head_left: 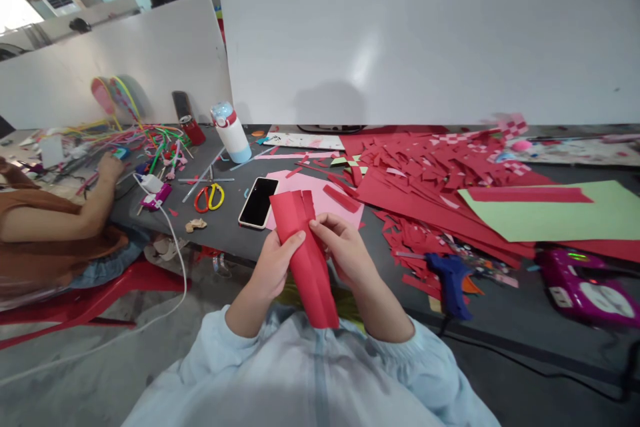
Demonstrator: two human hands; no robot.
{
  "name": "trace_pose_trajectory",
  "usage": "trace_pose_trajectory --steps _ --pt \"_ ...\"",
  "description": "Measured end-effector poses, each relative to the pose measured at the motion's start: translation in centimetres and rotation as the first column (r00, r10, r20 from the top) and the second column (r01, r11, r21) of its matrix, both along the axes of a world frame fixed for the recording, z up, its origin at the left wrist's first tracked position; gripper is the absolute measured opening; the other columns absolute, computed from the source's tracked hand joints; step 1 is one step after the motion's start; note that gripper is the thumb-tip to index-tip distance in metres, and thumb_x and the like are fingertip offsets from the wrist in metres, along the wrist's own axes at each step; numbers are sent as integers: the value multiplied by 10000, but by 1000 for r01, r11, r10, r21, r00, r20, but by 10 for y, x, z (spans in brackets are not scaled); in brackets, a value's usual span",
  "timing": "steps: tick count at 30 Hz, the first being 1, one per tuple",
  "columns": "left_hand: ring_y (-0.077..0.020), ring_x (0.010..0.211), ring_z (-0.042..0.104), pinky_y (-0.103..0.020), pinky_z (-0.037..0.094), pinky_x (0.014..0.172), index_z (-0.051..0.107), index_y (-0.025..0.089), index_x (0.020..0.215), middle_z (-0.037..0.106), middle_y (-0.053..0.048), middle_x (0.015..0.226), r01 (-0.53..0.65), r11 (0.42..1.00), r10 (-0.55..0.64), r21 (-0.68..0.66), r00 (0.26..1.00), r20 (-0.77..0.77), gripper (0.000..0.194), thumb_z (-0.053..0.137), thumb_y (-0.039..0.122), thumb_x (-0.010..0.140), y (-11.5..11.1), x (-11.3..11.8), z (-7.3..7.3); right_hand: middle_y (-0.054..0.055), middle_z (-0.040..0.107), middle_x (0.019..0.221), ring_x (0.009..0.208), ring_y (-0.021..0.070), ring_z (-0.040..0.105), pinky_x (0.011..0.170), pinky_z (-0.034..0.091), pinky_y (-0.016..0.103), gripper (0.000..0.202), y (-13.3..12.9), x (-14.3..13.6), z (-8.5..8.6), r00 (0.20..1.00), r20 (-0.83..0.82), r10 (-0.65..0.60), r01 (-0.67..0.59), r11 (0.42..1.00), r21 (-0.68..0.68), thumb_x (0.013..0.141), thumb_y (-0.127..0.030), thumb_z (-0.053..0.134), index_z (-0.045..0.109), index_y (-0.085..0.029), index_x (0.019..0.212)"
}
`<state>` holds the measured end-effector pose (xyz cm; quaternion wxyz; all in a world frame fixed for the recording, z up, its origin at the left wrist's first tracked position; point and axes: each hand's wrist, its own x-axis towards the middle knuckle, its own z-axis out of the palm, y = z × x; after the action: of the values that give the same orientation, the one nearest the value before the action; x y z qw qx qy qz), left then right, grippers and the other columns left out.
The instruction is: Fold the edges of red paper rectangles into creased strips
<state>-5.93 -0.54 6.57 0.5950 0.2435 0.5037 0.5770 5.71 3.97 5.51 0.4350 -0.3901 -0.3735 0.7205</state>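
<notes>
I hold a folded red paper sheet (307, 260) upright in front of my chest, its top edge cut into strips. My left hand (274, 265) grips its left side with the thumb across the front. My right hand (345, 250) pinches the right edge near the top strips. Behind the paper, a pink sheet (320, 195) lies on the dark table (235, 227) with a black phone (258, 202) beside it.
Red paper scraps (425, 173) and a green sheet (565, 213) cover the table's right. A blue glue gun (451, 282), a purple device (583, 287), scissors (210, 197) and a bottle (231, 132) lie around. A co-worker's arm (65, 213) reaches in at left. White boards stand behind.
</notes>
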Motion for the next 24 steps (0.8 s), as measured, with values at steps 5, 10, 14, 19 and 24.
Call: trace_pose_trajectory --steps 5,10,14,19,24 --pt "-243 773 723 -352 567 766 668 137 993 753 -55 806 -15 1000 15 -10 1000 0 510 869 420 620 0 -2 -3 -75 496 559 453 60 343 391 229 205 449 1 -2 -3 1000 12 -2 2 1000 -14 560 -573 818 571 -223 697" --pt "-237 742 714 -351 567 740 671 137 973 752 -55 807 -25 1000 25 -14 1000 -3 513 872 432 606 0 -4 -5 -76 492 564 454 59 350 391 235 197 447 2 -4 -4 1000 16 12 -12 1000 -24 569 -569 817 572 -220 701" --pt "-217 754 706 -322 558 734 672 138 974 757 -57 852 -39 999 39 -22 999 -11 504 871 424 609 0 -6 -5 -72 501 571 463 60 355 398 238 198 448 1 -6 -4 1000 20 18 -17 1000 -19 571 -571 820 574 -217 693" --pt "-208 774 702 -300 544 737 676 140 967 755 -58 870 -48 998 48 -33 999 -17 506 875 424 598 1 -7 -6 -78 477 555 464 62 347 398 223 199 459 2 -7 -4 1000 18 17 -16 1000 -13 567 -583 820 567 -220 689" --pt "-213 755 701 -316 550 733 672 138 959 750 -53 831 -46 998 46 -32 999 -11 527 884 437 580 2 -7 -3 -78 464 547 458 62 338 391 214 202 460 4 -8 -4 1000 15 27 -27 999 -18 572 -588 817 563 -222 687"
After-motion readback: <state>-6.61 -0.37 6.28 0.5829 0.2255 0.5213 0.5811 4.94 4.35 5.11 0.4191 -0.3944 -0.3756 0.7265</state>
